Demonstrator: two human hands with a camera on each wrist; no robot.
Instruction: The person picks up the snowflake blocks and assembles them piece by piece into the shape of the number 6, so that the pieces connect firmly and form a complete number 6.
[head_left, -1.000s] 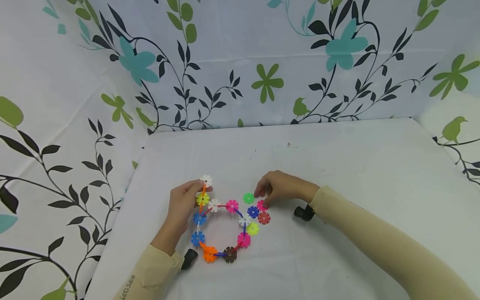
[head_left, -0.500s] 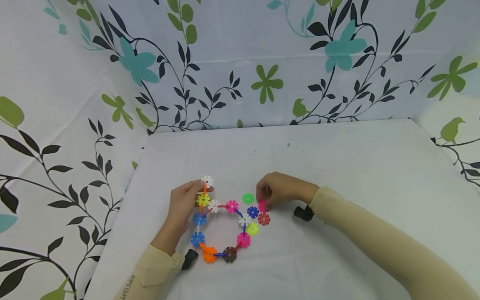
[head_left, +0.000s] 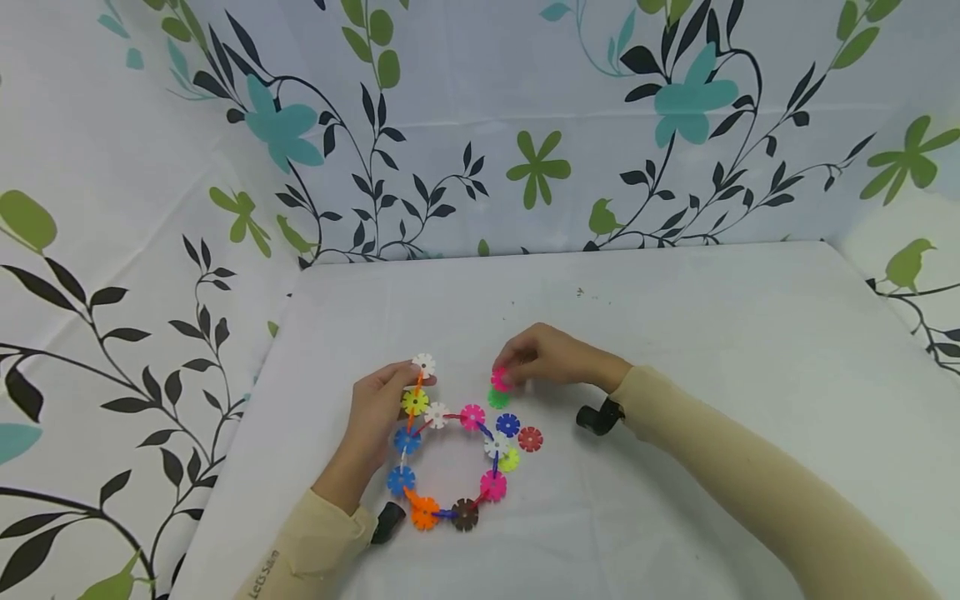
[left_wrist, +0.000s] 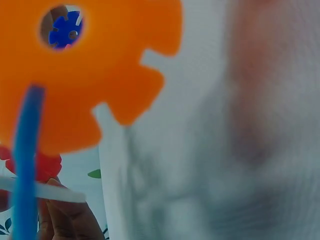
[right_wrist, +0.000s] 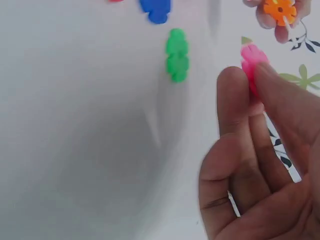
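Note:
My left hand [head_left: 375, 417] grips the upper left end of a chain of notched flower discs [head_left: 465, 515]. The chain is looped into a ring, its flat discs joined by others standing on edge. At its top sits a white disc [head_left: 423, 365], above a yellow disc [head_left: 415, 402]. In the right wrist view, fingers of the left hand hold an orange disc [right_wrist: 280, 11]. My right hand [head_left: 555, 354] pinches a pink disc [right_wrist: 254, 59] between thumb and forefinger. The pink disc overlaps a loose green disc [head_left: 498, 400] in the head view.
Loose blue [head_left: 508, 425] and red discs [head_left: 530, 439] lie right of the ring. A yellow-green disc [head_left: 509, 460] lies partly under the ring's right side. The white tabletop [head_left: 675, 333] extends to a leaf-patterned cloth [head_left: 465, 108] behind.
My right hand has picked up the pink disc from beside the blue and red ones and moved it up and left, over the green disc. The left hand still holds the chain.

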